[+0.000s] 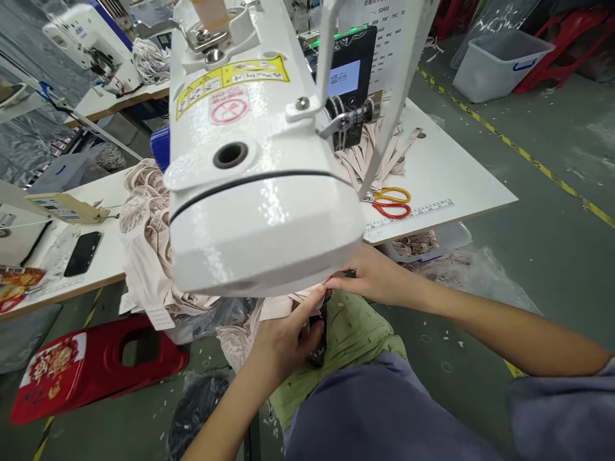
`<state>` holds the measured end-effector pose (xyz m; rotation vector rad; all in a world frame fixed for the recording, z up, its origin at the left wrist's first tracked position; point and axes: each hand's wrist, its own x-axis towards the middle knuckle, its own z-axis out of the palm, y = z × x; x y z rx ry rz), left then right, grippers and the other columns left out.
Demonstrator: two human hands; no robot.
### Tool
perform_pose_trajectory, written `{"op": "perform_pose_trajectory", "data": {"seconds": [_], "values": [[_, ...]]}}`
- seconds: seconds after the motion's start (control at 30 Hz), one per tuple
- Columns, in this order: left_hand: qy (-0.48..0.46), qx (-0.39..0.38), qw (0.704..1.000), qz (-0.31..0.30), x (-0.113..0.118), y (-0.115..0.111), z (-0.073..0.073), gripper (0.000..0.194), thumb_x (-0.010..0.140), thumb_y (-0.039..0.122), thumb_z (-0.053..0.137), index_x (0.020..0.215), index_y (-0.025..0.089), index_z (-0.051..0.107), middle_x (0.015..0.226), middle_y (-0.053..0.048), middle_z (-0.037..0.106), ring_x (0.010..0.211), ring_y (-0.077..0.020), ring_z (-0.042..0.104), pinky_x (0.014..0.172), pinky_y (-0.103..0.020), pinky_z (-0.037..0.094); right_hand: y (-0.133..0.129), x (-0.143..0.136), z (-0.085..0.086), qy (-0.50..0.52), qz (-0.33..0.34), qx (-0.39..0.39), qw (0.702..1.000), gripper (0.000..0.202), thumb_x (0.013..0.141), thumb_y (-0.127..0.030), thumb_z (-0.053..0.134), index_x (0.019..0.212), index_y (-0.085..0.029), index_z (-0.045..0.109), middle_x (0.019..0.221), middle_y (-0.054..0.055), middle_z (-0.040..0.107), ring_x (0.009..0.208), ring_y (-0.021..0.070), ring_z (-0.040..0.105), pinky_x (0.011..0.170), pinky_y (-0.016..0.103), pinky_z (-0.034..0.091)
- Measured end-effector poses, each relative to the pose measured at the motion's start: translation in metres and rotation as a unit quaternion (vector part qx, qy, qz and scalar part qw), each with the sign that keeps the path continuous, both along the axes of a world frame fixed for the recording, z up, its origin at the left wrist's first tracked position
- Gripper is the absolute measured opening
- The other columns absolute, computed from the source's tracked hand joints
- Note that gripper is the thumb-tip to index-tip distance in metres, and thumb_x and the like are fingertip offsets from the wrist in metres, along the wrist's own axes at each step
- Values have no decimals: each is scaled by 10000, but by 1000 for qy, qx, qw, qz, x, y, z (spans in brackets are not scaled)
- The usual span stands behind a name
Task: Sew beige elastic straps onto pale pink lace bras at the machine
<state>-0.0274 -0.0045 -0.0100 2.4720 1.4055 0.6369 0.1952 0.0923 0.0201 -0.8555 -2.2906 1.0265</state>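
Observation:
A white sewing machine head fills the middle and hides its needle area from me. Just below its front edge, my left hand pinches pale pink fabric between thumb and fingers. My right hand meets it there, thumb and fingertips closed at the edge of the same fabric; part of this hand is behind the machine. Lace-trimmed fabric hangs down beside my left hand. To the left of the machine, a heap of pale pink lace garments drapes over the table edge.
Scissors with red and yellow handles lie by a clear ruler on the white table. Fabric strips lie behind them. A control screen stands behind. A phone and a red stool are left.

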Motion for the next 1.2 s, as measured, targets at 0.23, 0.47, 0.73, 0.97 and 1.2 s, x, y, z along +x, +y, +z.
{"op": "perform_pose_trajectory", "data": {"seconds": [0.23, 0.47, 0.73, 0.97, 1.2], "values": [[22, 29, 998, 55, 12, -5, 1, 464, 918, 229, 539, 1382, 237, 542, 1087, -118, 692, 912, -247, 672, 736, -310, 550, -17, 0, -24, 53, -79, 151, 984, 165, 945, -281, 588, 939, -227, 744, 1037, 76, 674, 1056, 212, 593, 948, 381, 471], [-35, -46, 997, 46, 10, -13, 4, 507, 929, 249, 553, 1431, 207, 498, 1087, -125, 707, 822, -213, 697, 610, -238, 515, -20, 3, -30, 35, -47, 334, 941, 276, 937, -126, 449, 967, -248, 695, 880, 30, 706, 970, 162, 619, 877, 310, 470], [15, -22, 999, -40, -11, 3, 10, 442, 947, 197, 484, 1382, 226, 561, 899, -80, 754, 631, -171, 660, 588, -233, 499, -17, -3, -19, -14, -45, 397, 916, 297, 948, -99, 458, 851, -251, 694, 809, 23, 655, 955, 164, 568, 885, 298, 405], [33, -21, 999, 38, 9, -3, 18, 441, 903, 223, 523, 1339, 244, 583, 994, -101, 714, 857, -264, 665, 760, -334, 539, -23, -2, -38, 80, -98, -89, 988, 252, 968, -311, 454, 1154, -223, 598, 816, 21, 609, 635, 136, 520, 629, 269, 447], [60, -13, 992, 110, 24, -13, 17, 420, 916, 281, 529, 1331, 226, 565, 979, -111, 729, 858, -302, 668, 706, -359, 514, 5, -31, -53, 112, -169, -160, 966, 348, 932, -413, 491, 1214, -208, 486, 940, 59, 581, 779, 184, 525, 710, 315, 468]]}}
